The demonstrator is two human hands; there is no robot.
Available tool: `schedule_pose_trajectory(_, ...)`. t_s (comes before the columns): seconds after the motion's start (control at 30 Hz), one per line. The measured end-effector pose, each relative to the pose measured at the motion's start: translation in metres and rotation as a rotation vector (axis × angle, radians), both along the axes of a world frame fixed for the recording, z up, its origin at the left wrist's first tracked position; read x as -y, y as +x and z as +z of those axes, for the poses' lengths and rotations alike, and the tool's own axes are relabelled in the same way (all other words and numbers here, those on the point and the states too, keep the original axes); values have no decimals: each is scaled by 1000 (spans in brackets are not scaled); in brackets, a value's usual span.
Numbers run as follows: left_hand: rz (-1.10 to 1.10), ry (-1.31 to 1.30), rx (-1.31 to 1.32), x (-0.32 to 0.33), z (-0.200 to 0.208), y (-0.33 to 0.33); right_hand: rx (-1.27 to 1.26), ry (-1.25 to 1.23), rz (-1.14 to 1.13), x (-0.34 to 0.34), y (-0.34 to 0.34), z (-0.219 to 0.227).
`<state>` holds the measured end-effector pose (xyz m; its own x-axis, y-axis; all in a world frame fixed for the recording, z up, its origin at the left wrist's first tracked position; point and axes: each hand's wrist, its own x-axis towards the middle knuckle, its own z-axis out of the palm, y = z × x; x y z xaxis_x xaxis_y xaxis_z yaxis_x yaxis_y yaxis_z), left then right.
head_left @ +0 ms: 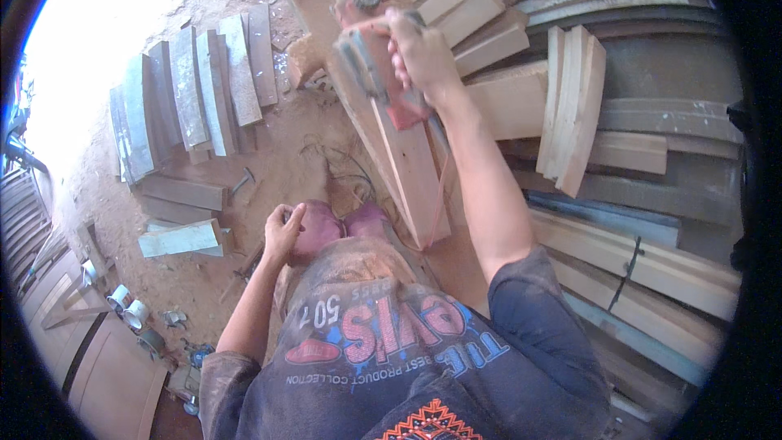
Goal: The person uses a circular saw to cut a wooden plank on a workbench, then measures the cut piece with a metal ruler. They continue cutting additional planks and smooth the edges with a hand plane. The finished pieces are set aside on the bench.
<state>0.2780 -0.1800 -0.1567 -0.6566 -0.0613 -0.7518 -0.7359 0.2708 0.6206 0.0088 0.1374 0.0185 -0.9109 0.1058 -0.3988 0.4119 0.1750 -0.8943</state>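
Note:
My right hand is wrapped round the rear handle of a red and grey electric hand planer, slightly blurred. The planer rests on a long, pale wooden beam, partway along its length. The beam's near end lies close to my right knee. A thin reddish cord hangs beside the beam below the tool. My left hand rests at my left knee with its fingers curled. A small dark patch shows at those fingers; what it is, I cannot make out.
Short boards lie in a row at the left on the dusty ground. A hammer lies near them. Stacked planks crowd the right side. Loose cable curls by my feet. Several cans stand at the lower left.

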Motion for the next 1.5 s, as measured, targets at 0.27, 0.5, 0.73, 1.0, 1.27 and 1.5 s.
schedule_pose_trajectory(0.27, -215, 144, -87, -73, 7, 16, -11, 133, -43, -54, 251, 11)
schedule_pose_trajectory(0.5, -346, 348, 98, -185, 53, 40, 265, 233, -118, -104, 464, 45)
schedule_pose_trajectory(0.73, -202, 376, -5, -176, 62, 59, 383, 176, -359, -126, 547, 53)
schedule_pose_trajectory(1.0, -168, 512, 153, -171, 60, 75, 225, 48, -352, -151, 562, 3)
schedule_pose_trajectory(1.27, -70, 813, -280, -155, 200, 46, 124, 279, -182, -161, 540, -25)
schedule_pose_trajectory(1.5, 12, 733, -513, -151, 292, -9, 173, 111, -215, -151, 532, -6)
